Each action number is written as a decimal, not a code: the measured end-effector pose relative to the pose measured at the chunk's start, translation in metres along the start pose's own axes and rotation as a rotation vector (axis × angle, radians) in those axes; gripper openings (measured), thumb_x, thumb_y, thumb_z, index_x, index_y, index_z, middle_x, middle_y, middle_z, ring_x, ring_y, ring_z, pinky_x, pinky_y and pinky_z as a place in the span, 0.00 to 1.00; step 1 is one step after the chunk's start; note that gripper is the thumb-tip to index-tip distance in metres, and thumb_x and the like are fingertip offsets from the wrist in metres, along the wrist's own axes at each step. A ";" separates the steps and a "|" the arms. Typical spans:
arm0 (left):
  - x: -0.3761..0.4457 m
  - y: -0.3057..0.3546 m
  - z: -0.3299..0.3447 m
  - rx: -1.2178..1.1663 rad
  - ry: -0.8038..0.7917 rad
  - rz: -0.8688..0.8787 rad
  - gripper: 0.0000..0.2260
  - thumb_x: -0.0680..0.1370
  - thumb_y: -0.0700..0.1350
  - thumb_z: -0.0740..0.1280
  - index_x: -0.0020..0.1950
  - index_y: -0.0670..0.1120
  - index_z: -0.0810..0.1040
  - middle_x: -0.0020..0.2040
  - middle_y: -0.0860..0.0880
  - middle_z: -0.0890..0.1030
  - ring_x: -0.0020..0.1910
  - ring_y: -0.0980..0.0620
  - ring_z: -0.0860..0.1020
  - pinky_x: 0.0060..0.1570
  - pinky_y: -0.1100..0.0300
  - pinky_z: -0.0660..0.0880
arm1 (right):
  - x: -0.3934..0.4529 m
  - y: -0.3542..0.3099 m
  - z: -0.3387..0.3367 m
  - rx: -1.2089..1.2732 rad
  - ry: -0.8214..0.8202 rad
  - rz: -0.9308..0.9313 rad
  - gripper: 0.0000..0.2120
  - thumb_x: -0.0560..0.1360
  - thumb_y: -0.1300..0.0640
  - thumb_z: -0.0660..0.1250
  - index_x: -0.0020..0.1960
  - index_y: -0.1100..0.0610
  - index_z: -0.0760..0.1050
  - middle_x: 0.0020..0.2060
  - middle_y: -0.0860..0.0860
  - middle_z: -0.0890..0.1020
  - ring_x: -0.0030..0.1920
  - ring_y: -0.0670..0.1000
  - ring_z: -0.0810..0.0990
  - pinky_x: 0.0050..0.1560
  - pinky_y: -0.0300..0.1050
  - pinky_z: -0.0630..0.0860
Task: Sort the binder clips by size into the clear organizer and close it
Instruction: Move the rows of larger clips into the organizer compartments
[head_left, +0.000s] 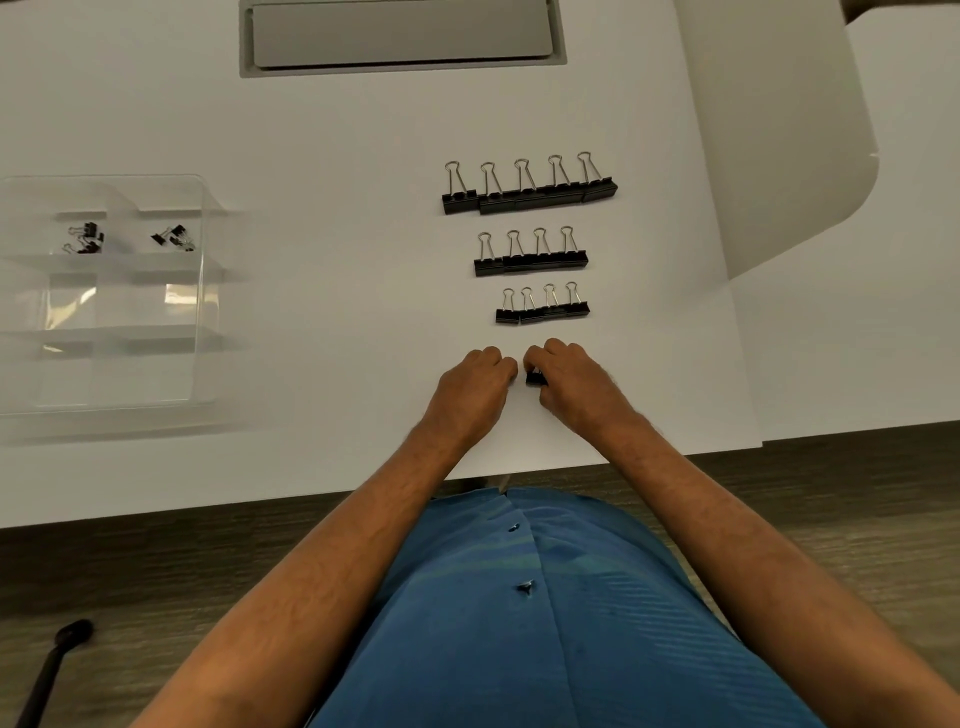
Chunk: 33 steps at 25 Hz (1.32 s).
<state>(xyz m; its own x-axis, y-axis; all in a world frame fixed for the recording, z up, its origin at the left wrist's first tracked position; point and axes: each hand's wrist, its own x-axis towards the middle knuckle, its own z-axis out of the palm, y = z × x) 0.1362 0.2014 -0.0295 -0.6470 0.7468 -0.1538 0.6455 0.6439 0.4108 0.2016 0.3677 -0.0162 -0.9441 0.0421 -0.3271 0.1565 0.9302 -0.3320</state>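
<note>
Right hand (563, 382) is pinching a small clip (535, 378) near the tabletop's (337, 208) front edge, left hand (475, 384) curling closed, contents unclear; I'd be carrying it flat to the organizer (111, 296) at the left edge.

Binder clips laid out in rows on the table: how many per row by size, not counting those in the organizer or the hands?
Large binder clips, far row: 5
Medium binder clips, middle row: 4
Small binder clips, near row: 4
Total in rows: 13
</note>
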 end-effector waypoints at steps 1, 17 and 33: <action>-0.001 0.000 -0.001 0.009 -0.003 0.000 0.07 0.78 0.38 0.68 0.55 0.43 0.80 0.48 0.43 0.79 0.46 0.46 0.77 0.37 0.59 0.66 | -0.001 -0.001 0.002 -0.006 0.016 0.009 0.18 0.73 0.68 0.68 0.59 0.55 0.74 0.51 0.54 0.76 0.49 0.55 0.73 0.42 0.54 0.77; -0.014 -0.019 -0.011 -0.042 -0.058 0.012 0.09 0.79 0.35 0.65 0.57 0.42 0.79 0.53 0.43 0.78 0.50 0.47 0.76 0.44 0.55 0.76 | -0.004 -0.019 0.002 -0.006 0.070 0.158 0.16 0.73 0.70 0.66 0.58 0.57 0.74 0.53 0.55 0.76 0.51 0.56 0.71 0.37 0.47 0.66; -0.035 -0.076 -0.048 -0.314 0.029 -0.138 0.09 0.80 0.38 0.65 0.59 0.44 0.78 0.57 0.47 0.77 0.55 0.51 0.74 0.54 0.57 0.75 | 0.033 -0.061 0.003 0.265 0.070 0.230 0.13 0.71 0.69 0.70 0.50 0.55 0.76 0.48 0.53 0.74 0.48 0.54 0.76 0.43 0.47 0.77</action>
<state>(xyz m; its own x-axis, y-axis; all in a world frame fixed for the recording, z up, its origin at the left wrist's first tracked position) 0.0899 0.1184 -0.0123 -0.7335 0.6486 -0.2035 0.3975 0.6521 0.6456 0.1616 0.3111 -0.0095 -0.8917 0.2728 -0.3611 0.4281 0.7672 -0.4776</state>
